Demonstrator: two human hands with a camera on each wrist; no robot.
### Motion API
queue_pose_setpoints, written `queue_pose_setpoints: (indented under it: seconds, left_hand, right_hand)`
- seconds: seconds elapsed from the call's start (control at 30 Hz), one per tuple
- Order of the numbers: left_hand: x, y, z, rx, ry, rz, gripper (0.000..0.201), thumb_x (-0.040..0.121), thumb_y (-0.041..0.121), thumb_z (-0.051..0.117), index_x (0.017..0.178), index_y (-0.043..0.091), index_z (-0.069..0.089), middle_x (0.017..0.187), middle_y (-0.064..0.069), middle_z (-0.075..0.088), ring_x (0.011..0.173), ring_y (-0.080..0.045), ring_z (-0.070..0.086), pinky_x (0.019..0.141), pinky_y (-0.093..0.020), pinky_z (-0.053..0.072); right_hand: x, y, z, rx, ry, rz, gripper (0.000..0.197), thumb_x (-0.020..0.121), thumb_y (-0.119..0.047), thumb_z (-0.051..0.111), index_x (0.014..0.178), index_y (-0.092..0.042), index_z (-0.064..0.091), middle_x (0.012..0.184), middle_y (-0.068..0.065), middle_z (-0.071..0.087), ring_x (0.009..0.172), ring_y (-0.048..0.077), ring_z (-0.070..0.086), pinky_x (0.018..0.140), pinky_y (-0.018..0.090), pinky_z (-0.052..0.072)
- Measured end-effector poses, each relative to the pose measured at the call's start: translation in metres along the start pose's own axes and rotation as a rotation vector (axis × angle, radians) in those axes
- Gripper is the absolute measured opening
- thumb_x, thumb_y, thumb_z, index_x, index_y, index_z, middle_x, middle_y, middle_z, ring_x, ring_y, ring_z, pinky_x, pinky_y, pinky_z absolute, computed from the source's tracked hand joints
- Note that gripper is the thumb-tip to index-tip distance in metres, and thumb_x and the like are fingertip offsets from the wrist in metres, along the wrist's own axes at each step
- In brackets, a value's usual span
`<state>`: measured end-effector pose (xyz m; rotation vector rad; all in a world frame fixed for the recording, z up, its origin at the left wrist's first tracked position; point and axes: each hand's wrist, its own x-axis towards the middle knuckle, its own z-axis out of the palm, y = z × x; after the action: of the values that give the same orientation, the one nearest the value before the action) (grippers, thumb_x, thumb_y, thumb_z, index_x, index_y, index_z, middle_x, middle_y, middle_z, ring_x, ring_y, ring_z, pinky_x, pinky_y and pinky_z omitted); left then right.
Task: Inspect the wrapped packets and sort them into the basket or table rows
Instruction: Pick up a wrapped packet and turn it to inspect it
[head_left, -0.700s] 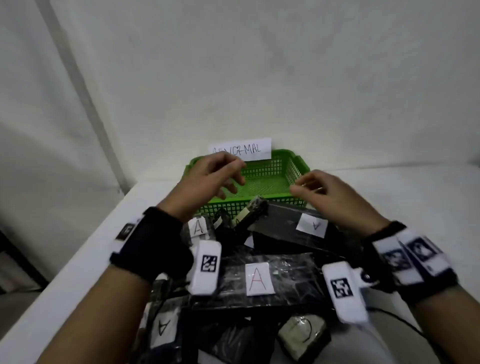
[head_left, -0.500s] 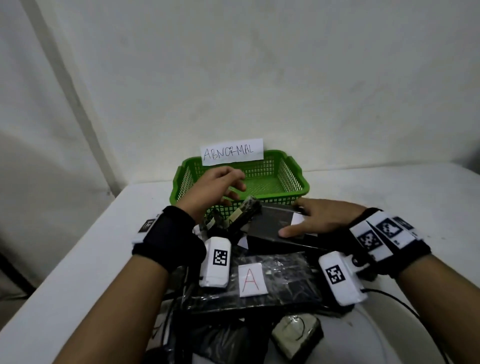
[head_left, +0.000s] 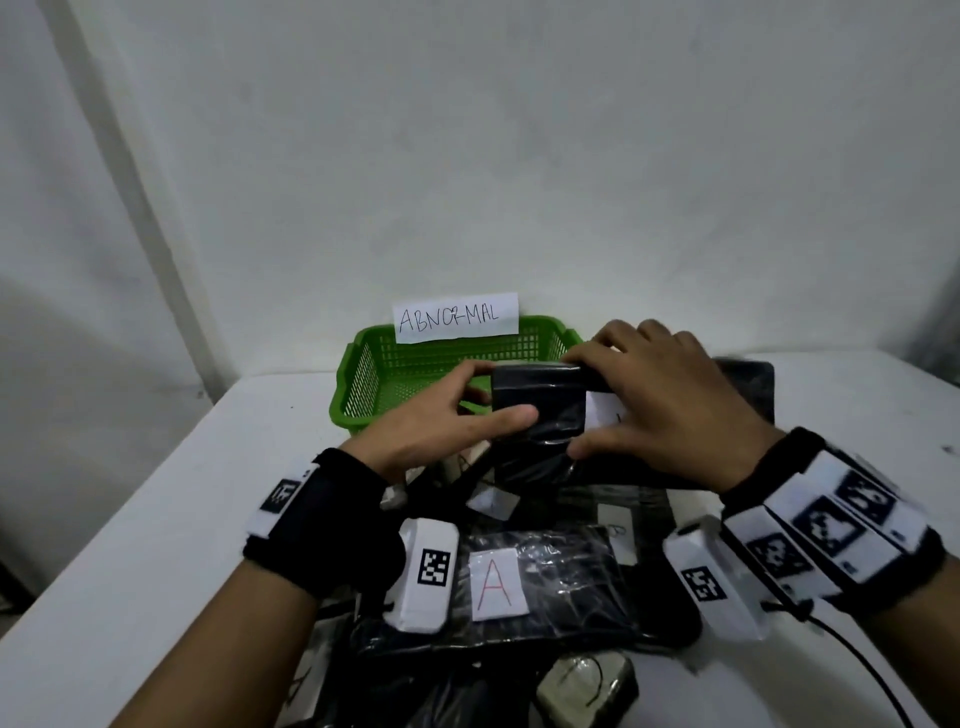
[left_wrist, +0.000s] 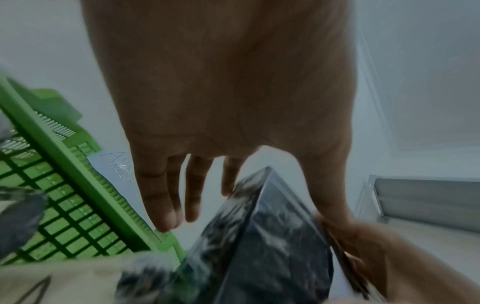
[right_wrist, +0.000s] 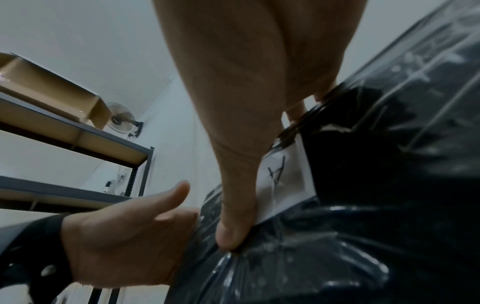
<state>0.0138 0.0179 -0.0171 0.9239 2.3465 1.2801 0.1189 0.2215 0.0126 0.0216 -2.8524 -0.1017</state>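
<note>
Both hands hold one black plastic-wrapped packet (head_left: 540, 410) lifted above the pile, just in front of the green basket (head_left: 363, 374). My left hand (head_left: 441, 421) grips its left end, thumb on the near face and fingers behind. My right hand (head_left: 660, 400) grips the right part, fingers over the top edge, thumb at the bottom, partly covering its white label (head_left: 602, 413). The label (right_wrist: 283, 174) shows a handwritten A in the right wrist view, where the thumb (right_wrist: 233, 226) presses the wrap. The packet (left_wrist: 272, 246) is blurred in the left wrist view.
The basket carries an "ABNORMAL" sign (head_left: 456, 317) and looks empty where visible. A pile of several black wrapped packets lies near me, one with a red A label (head_left: 496, 584). Another dark packet (head_left: 748, 384) lies behind my right hand. White table (head_left: 182, 493) extends left and right.
The right hand pressed onto the packet, then both hands closed round it and lifted it up off the pile toward the basket. The left hand came down from the basket rim.
</note>
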Motion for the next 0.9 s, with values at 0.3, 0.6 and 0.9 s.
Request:
queue_pose_setpoints:
  seconds: [0.3,0.6,0.9]
  left_hand:
    - [-0.008,-0.011,-0.034,-0.472,0.420,0.170,0.065,0.070,0.035,0.074,0.129,0.016,0.055,0.105,0.004,0.076,0.097,-0.010,0.072,0.072,-0.031,0.058]
    - [-0.001,-0.035,-0.073,-0.548,0.647,0.228,0.044,0.083,0.031,0.064,0.124,0.016,0.060,0.114,-0.001,0.073,0.108,-0.019,0.069,0.090,-0.038,0.058]
    - [-0.015,-0.052,-0.078,-0.374,0.521,0.174,0.046,0.080,0.035,0.067,0.124,0.029,0.056,0.122,0.001,0.070,0.114,-0.021,0.066,0.092,-0.037,0.057]
  right_hand:
    - [0.043,0.001,-0.023,0.272,0.547,0.014,0.086,0.069,-0.085,0.053,0.139,-0.036,0.052,0.142,-0.004,0.052,0.136,0.023,0.045,0.113,0.059,0.032]
    - [0.086,-0.009,0.040,1.572,0.173,0.177,0.069,0.064,-0.031,0.079,0.127,-0.012,0.061,0.109,0.005,0.076,0.096,0.024,0.075,0.063,0.034,0.062]
    - [0.090,-0.018,0.059,1.635,0.161,0.156,0.060,0.066,-0.035,0.074,0.121,-0.014,0.065,0.099,-0.002,0.078,0.087,0.014,0.076,0.063,0.031,0.061]
